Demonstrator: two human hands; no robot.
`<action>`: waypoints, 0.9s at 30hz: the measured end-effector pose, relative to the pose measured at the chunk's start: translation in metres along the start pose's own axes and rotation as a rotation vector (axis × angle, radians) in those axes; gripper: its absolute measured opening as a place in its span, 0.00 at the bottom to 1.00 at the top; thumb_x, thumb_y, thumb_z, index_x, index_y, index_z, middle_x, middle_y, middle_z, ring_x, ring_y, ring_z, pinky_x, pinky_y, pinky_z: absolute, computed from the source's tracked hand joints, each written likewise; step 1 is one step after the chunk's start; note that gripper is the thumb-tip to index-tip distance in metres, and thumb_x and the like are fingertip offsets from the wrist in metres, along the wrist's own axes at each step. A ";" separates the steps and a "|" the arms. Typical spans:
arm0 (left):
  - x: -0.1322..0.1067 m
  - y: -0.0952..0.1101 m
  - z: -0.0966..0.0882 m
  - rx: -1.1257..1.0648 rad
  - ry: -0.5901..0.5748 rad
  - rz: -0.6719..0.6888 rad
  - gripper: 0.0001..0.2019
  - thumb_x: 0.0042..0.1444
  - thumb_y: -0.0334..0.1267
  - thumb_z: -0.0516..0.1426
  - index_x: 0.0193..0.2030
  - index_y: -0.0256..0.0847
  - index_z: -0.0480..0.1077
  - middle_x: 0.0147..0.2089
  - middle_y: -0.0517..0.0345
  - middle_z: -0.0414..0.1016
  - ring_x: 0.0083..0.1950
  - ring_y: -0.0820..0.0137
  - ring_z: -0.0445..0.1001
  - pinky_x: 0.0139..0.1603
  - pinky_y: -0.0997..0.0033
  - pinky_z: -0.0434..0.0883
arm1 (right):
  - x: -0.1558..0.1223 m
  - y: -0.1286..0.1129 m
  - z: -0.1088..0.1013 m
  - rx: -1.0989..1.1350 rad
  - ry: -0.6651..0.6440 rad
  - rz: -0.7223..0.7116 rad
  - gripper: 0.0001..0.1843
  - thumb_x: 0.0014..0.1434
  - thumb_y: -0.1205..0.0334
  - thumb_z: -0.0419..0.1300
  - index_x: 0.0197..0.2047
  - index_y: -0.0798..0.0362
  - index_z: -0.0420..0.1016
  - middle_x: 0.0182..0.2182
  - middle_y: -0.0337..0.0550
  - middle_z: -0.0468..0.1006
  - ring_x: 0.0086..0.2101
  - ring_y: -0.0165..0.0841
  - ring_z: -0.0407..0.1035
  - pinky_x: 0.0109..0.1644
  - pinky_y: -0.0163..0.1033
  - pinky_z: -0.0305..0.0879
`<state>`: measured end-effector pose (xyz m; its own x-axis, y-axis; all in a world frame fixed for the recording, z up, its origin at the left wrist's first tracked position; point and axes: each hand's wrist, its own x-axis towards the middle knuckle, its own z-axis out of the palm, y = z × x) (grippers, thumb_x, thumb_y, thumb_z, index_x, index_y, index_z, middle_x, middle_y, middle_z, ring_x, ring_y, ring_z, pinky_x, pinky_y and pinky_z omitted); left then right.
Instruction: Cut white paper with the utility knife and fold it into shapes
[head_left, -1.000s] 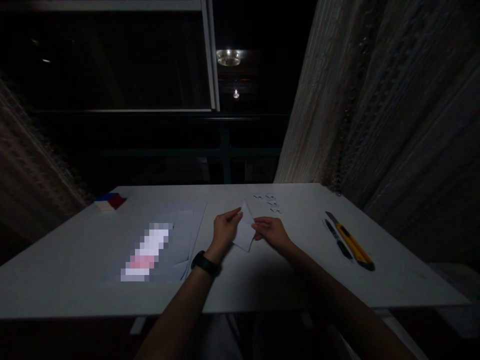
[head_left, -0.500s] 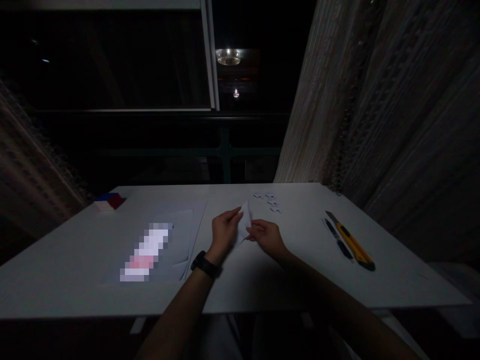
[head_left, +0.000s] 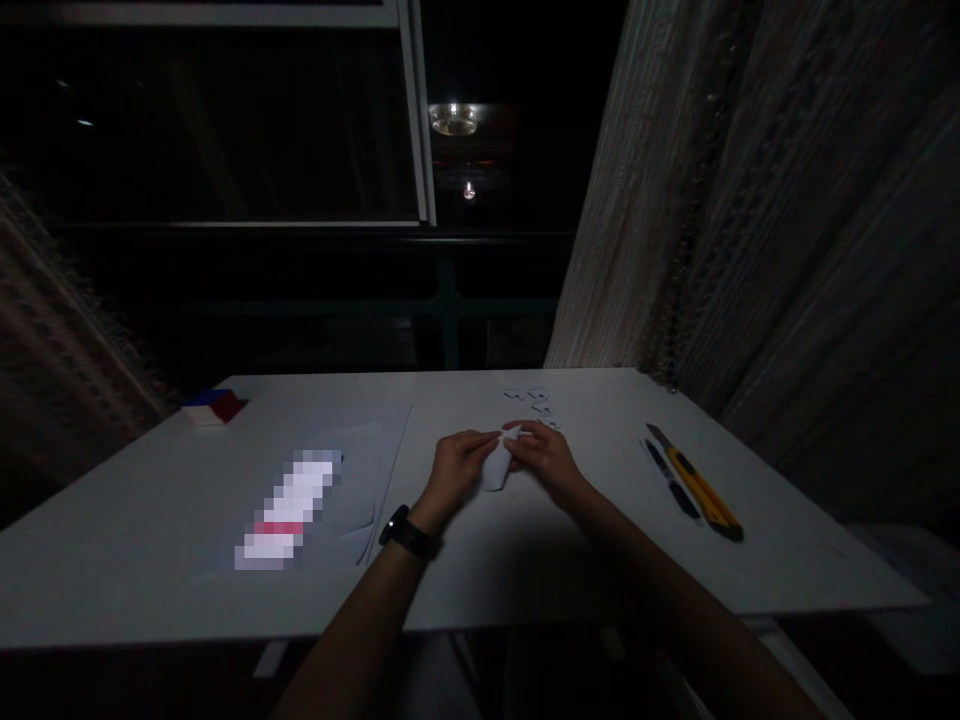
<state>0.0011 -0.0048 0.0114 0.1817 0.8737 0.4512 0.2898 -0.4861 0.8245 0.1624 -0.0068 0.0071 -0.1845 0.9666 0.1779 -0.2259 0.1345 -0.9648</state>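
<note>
A small folded piece of white paper is held up between my two hands, over the middle of the table. My left hand, with a dark watch on its wrist, pinches the paper's left edge near the top. From the other side, my right hand grips the upper right part, its thumb and fingers closed on the fold. Just beyond my hands lie several small white paper pieces with dark marks; my right fingers overlap the nearest in view.
White sheets lie on the left of the white table, a bright blurred-out rectangle on them. A cube puzzle sits far left. On the right are a yellow box cutter and a pen. Curtains hang behind.
The paper has turned from a slanted, pointed shape to a more upright, narrower one. My right hand has moved up to its top corner; my left hand has shifted slightly right and down.
</note>
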 end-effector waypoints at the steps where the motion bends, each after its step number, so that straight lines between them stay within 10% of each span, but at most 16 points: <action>1: 0.000 0.000 0.000 0.017 -0.015 0.020 0.11 0.53 0.38 0.55 0.40 0.41 0.76 0.36 0.53 0.77 0.37 0.68 0.74 0.40 0.71 0.68 | 0.000 0.000 -0.001 -0.003 0.005 0.012 0.23 0.41 0.54 0.66 0.40 0.54 0.69 0.25 0.39 0.75 0.26 0.32 0.71 0.31 0.39 0.69; 27: -0.006 0.009 0.002 0.211 0.013 0.221 0.12 0.57 0.35 0.51 0.42 0.40 0.74 0.38 0.53 0.76 0.39 0.70 0.73 0.41 0.71 0.69 | 0.000 -0.003 -0.001 0.162 0.128 0.058 0.12 0.41 0.57 0.67 0.29 0.56 0.75 0.26 0.41 0.75 0.29 0.31 0.70 0.37 0.39 0.67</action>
<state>0.0047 -0.0147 0.0159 0.2500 0.7461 0.6171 0.4341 -0.6561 0.6173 0.1642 -0.0067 0.0103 -0.0806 0.9929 0.0870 -0.3715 0.0510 -0.9270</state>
